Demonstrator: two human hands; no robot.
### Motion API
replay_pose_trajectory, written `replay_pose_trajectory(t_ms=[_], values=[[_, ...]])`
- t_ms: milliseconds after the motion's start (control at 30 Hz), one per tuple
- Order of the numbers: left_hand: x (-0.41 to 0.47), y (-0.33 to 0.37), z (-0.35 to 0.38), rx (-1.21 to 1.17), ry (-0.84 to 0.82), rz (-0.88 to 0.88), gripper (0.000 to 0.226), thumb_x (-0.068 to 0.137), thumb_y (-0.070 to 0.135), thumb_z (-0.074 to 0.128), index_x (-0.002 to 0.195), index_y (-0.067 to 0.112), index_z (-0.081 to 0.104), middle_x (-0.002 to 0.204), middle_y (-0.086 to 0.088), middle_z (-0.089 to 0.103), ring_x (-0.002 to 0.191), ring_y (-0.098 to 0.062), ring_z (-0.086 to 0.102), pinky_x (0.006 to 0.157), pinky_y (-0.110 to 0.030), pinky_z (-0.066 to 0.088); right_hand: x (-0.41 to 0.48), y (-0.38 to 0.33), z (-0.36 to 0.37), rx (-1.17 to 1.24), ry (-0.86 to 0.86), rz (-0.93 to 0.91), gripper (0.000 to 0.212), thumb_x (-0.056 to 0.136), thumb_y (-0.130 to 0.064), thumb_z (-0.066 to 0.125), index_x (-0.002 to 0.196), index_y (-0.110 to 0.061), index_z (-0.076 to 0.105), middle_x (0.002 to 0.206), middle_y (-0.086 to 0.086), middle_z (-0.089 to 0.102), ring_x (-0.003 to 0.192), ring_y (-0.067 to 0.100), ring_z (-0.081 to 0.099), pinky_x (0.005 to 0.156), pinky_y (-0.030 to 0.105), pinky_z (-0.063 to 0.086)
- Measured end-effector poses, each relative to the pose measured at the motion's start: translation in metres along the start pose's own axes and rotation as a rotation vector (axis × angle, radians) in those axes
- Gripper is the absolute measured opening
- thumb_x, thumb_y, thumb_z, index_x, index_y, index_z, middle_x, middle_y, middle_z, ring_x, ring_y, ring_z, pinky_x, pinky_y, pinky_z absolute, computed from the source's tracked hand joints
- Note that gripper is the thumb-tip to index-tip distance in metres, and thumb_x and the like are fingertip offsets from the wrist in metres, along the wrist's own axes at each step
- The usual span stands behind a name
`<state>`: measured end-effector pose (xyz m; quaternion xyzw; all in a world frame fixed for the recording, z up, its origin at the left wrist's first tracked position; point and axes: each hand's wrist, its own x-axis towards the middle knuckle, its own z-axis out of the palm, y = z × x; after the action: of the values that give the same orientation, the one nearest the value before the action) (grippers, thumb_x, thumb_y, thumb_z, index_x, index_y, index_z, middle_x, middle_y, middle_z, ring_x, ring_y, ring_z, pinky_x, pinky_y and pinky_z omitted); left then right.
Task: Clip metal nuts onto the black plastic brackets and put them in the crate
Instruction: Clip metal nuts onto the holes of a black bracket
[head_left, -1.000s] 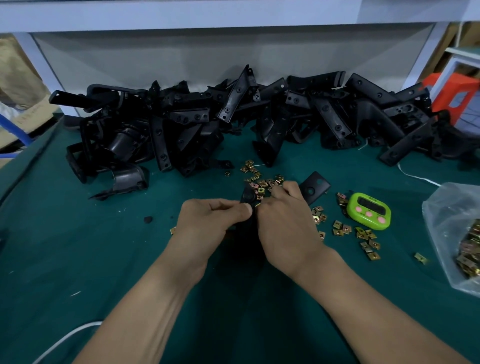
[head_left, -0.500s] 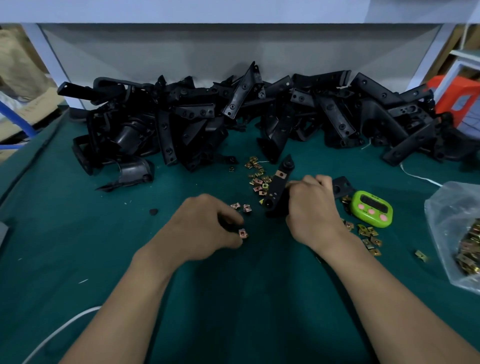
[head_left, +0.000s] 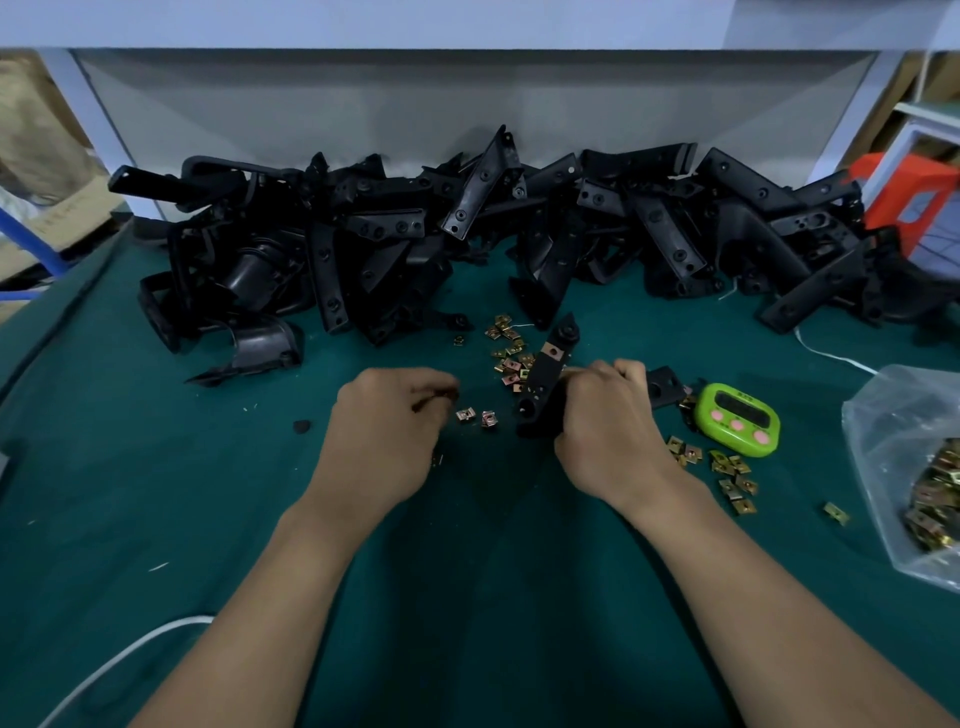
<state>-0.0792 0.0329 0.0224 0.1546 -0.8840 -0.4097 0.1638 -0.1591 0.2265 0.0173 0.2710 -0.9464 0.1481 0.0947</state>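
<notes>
Drew the left hand (head_left: 384, 431) slightly to the left and further from the body than half a second before. Kept the right hand (head_left: 608, 431) and the bracket (head_left: 545, 379) almost where they had been. Had both hands together over the bracket one second before, and now held them apart.

Kept the fingers of the left hand curled towards the thumb, perhaps pinching something small, but could not tell through the blur. Left two loose nuts (head_left: 466, 414) on the green mat (head_left: 156, 493), just beside those fingertips.

Stored many brass-coloured nuts (head_left: 935, 493) inside the clear plastic bag (head_left: 883, 415) at the right edge of the mat.

Gripped the lower end of the bracket tightly in the right hand, fingers wrapped around it, near the centre of the mat between the two hands. Noted a narrow black strip, tilted up and away, with round holes and one clipped nut (head_left: 555, 352) near its upper end.
</notes>
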Motion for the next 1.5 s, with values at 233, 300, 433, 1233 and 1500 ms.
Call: replay_pose_trajectory(t_ms=[233,300,433,1233,1500], values=[[0.005,-0.006,-0.003,0.132,0.133,-0.045,0.039,0.099,0.027,0.055,0.063,0.018,0.068,0.06,0.01,0.068,0.062,-0.013,0.062,0.057,-0.029,0.048,0.002,0.003,-0.004,0.324,0.087,0.124,0.028,0.087,-0.003,0.054,0.07,-0.022,0.044,0.058,0.0,0.05,0.056,0.025,0.048,0.059,0.027,0.028],[0.003,-0.006,-0.002,0.279,0.201,-0.005,0.044,0.097,0.032,0.058,0.058,0.012,0.061,0.049,-0.001,0.057,0.051,-0.022,0.052,0.054,-0.034,0.04,0.002,0.002,-0.002,0.302,0.018,0.089,0.018,0.091,-0.017,0.062,0.076,-0.018,0.053,0.066,-0.001,0.057,0.063,0.025,0.055,0.069,0.031,0.039],[-0.003,-0.004,0.001,0.5,0.23,0.122,0.012,0.088,0.026,0.072,0.096,0.022,0.08,0.081,-0.004,0.076,0.084,-0.029,0.065,0.086,-0.038,0.041,-0.001,-0.003,0.0,0.288,-0.04,0.025,0.015,0.088,-0.028,0.072,0.089,-0.016,0.063,0.087,-0.003,0.062,0.081,0.022,0.06,0.085,0.037,0.048],[-0.021,0.019,0.029,-0.052,-0.014,0.188,0.048,0.08,0.024,0.083,0.097,0.063,0.061,0.089,0.026,0.071,0.087,0.002,0.065,0.077,-0.028,0.056,-0.003,-0.015,-0.023,0.686,0.01,0.097,0.008,0.074,-0.029,0.076,0.075,-0.022,0.071,0.071,-0.006,0.068,0.071,0.013,0.065,0.06,0.037,0.053],[-0.008,0.016,0.019,-0.374,-0.081,0.03,0.031,0.094,0.015,0.069,0.085,0.042,0.079,0.081,0.014,0.078,0.084,-0.004,0.072,0.083,-0.021,0.055,-0.002,-0.006,-0.011,0.431,0.064,0.099,0.036,0.077,-0.011,0.059,0.052,-0.031,0.042,0.052,-0.009,0.048,0.059,0.019,0.043,0.058,0.02,0.032]])
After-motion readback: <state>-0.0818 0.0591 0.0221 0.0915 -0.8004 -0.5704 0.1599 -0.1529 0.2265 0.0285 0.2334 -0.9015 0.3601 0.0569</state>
